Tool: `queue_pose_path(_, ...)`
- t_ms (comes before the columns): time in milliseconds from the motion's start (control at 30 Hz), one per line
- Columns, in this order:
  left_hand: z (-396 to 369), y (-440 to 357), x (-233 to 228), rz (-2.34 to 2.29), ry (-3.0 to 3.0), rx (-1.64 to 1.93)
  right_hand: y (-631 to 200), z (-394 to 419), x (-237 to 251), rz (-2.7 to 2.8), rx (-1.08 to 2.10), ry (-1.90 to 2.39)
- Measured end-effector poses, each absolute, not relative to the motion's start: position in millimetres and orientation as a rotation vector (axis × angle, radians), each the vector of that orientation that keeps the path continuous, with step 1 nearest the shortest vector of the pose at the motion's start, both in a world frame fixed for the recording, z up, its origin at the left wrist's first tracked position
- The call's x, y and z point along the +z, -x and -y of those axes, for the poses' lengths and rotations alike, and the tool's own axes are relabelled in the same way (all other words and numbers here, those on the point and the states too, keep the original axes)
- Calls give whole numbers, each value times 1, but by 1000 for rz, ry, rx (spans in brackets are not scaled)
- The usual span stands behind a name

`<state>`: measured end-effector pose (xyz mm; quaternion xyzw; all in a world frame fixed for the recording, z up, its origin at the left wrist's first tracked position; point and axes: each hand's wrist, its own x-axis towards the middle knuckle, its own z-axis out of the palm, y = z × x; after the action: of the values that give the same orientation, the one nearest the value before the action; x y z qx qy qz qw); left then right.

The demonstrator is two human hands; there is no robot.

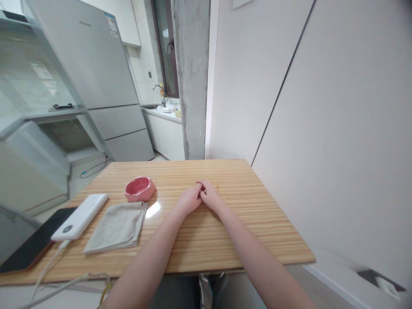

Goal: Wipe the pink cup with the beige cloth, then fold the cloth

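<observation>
My left hand (191,199) and my right hand (210,195) meet over the middle of the wooden table (180,171), their fingers curled in and touching each other. Both are closed; whether anything small lies between the fingers is hidden. To the left of my hands stands a pink, faceted ashtray (140,189). In front of it lies a folded grey cloth (117,225), apart from my left forearm.
A white power bank (80,216) with a white cable (48,268) lies at the table's left, beside a dark flat board (30,240). A white wall (322,128) runs along the right. Behind are a fridge (83,56) and a sink counter (164,133).
</observation>
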<state>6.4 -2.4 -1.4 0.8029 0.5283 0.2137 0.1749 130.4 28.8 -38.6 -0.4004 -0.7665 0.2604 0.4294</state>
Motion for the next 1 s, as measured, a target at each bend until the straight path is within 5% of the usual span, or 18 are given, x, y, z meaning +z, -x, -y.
queue_pose_path(800,-2,-9,-19,-1296,-2158,779,-129,-32,-41,1945,662,1130)
queue_pose_path(1000,6,17,7,-1496,-2205,766,-134,-33,-38,1864,602,1110)
